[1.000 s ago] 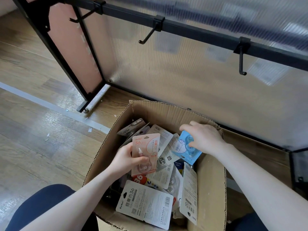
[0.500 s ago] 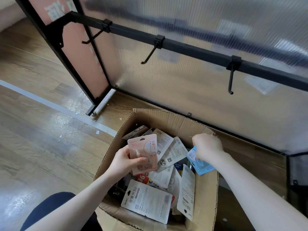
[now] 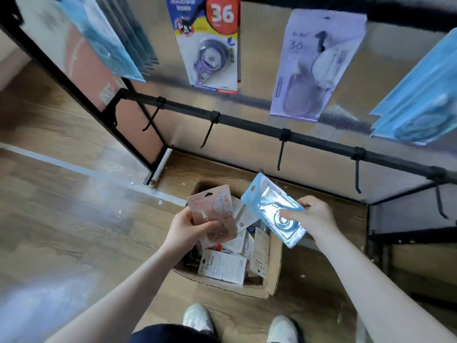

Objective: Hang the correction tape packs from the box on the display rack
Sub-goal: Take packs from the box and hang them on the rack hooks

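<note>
A black display rack (image 3: 247, 123) fills the upper half of the frame, its lower rail running from left of centre down toward the right edge and carrying a row of bare black hooks (image 3: 280, 154). Above that rail, packs already hang against the translucent back panel: a blue one at upper left (image 3: 103, 40), a white, red and blue pack marked "36" (image 3: 210, 43) at top centre, a lilac pack (image 3: 314, 65) right of it, and another blue pack (image 3: 418, 100) at the right edge. Below the rail, at lower centre, an open cardboard box (image 3: 273, 276) sits on the wooden floor (image 3: 61, 219), holding a loose heap of correction tape packs (image 3: 222, 266), most lying with their white printed backs up. Over the box, the left hand (image 3: 183, 231) grips a pink correction tape pack (image 3: 212, 214), thumb curled across its front, and the right hand (image 3: 314, 216) pinches a blue correction tape pack (image 3: 272, 209) by its lower end, its hang hole tilted toward the rail. Both held packs are clear of the hooks. Two white shoes (image 3: 197, 318) stand at the bottom edge, just beside the box.
</note>
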Demonstrator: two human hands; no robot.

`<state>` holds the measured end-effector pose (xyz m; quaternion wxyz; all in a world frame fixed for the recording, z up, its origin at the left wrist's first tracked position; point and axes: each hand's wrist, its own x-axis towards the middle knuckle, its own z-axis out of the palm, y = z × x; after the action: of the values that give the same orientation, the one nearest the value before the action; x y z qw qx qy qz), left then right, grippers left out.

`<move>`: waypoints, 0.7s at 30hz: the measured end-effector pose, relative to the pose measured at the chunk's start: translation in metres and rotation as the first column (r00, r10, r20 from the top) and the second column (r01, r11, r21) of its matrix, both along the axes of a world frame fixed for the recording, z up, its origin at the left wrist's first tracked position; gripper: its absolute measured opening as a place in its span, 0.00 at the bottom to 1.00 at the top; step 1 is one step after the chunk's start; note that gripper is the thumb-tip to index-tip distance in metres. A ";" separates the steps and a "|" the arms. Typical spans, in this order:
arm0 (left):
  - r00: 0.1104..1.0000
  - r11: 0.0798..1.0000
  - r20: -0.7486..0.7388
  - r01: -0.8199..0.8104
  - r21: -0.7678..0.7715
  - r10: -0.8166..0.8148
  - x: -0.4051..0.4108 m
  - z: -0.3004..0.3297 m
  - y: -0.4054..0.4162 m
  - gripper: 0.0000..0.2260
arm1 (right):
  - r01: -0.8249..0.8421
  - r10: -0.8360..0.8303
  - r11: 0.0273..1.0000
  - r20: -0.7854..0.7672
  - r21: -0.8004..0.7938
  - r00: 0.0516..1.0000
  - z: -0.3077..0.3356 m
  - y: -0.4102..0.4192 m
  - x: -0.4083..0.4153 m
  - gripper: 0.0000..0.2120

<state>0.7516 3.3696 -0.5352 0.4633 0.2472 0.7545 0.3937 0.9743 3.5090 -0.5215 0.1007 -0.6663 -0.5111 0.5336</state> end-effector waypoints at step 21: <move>0.985 0.982 -0.045 0.168 0.082 -0.165 0.053 0.179 0.031 0.13 | 0.224 -0.224 0.974 -0.340 -0.040 0.913 0.167 -0.026 0.095 0.18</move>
<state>0.8046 3.4003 -0.3557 0.4693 0.3364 0.7223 0.3807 1.0693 3.4832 -0.3542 0.2483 -0.6174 -0.4061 0.6264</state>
